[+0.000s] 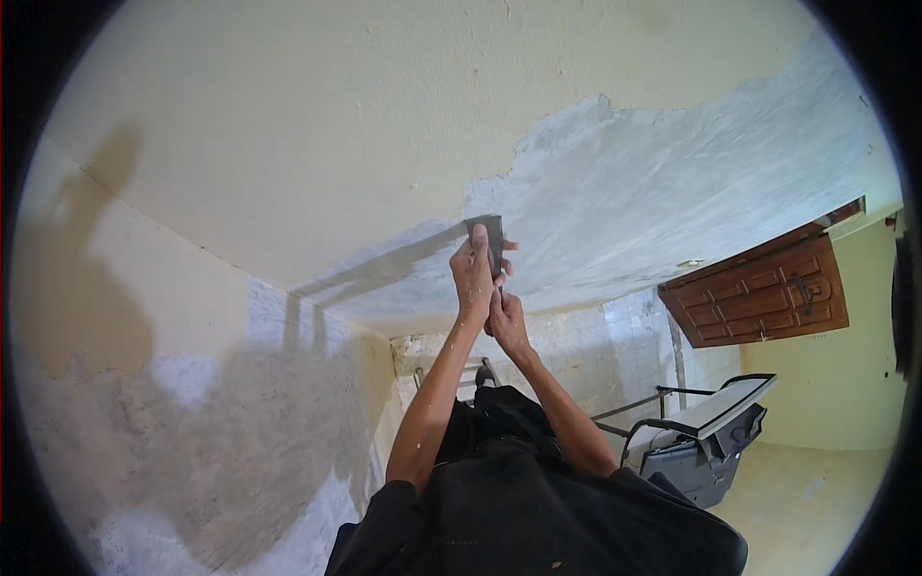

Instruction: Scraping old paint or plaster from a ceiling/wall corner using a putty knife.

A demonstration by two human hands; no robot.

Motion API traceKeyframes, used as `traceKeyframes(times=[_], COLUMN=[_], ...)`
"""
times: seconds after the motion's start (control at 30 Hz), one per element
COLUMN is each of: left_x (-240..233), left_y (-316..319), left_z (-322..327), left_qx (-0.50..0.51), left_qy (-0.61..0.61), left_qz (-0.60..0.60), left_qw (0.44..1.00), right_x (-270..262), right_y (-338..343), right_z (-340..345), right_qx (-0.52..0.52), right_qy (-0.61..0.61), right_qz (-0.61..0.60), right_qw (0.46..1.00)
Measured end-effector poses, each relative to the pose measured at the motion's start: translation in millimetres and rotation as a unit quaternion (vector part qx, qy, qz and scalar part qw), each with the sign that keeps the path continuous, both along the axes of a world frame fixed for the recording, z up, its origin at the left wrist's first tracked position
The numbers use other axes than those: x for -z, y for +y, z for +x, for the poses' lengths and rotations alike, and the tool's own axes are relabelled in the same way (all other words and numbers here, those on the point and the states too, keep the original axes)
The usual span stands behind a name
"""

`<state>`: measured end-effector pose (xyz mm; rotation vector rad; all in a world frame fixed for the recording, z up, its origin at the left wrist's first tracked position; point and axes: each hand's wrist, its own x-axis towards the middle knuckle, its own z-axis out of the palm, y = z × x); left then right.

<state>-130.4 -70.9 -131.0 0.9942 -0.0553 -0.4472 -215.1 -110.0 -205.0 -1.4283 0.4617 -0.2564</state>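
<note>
A wide-bladed scraper (pixel 494 245) is held in both hands, its top edge at the ragged border between the cream paint (pixel 346 129) and the bare grey wall (pixel 619 187). My left hand (pixel 472 277) grips the blade, thumb lying flat along its face and fingers behind it. Lower down, my right hand (pixel 511 325) is closed around the handle, which is mostly hidden by the fingers. Pale flakes stick to my left wrist and forearm. Whether the blade edge touches the wall is hard to tell.
At left, an adjoining wall (pixel 216 432) is part painted, part bare. Below me, a shoe (pixel 485 376) shows beside metal ladder rails (pixel 420 378) above the tiled floor (pixel 576 342). To the right are a carved wooden door (pixel 763 291) and a metal-framed object with a pale top (pixel 727 407).
</note>
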Motion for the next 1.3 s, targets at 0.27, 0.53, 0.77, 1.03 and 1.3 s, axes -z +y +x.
traceKeyframes(times=[0.27, 0.53, 0.77, 1.03, 1.3], left_x=[5, -16, -29, -43, -41], left_y=[1, 4, 9, 9, 12], left_z=[-2, 1, 9, 12, 5], left_qx=[0.0, -0.005, -0.013, -0.017, -0.003], left_qy=[-0.007, -0.037, -0.057, -0.076, -0.046], left_qz=[-0.004, 0.001, -0.005, -0.017, -0.02], left_qw=[1.0, 0.999, 0.998, 0.997, 0.999], right_x=[-1, -15, -29, -44, -38], right_y=[0, 2, 6, 7, 9], right_z=[-4, 5, 16, 11, 1], right_qx=[0.004, 0.002, 0.006, 0.015, 0.019], right_qy=[0.011, -0.004, -0.032, -0.016, 0.029], right_qz=[-0.016, -0.048, -0.057, -0.053, -0.041], right_qw=[1.0, 0.999, 0.998, 0.998, 0.999])
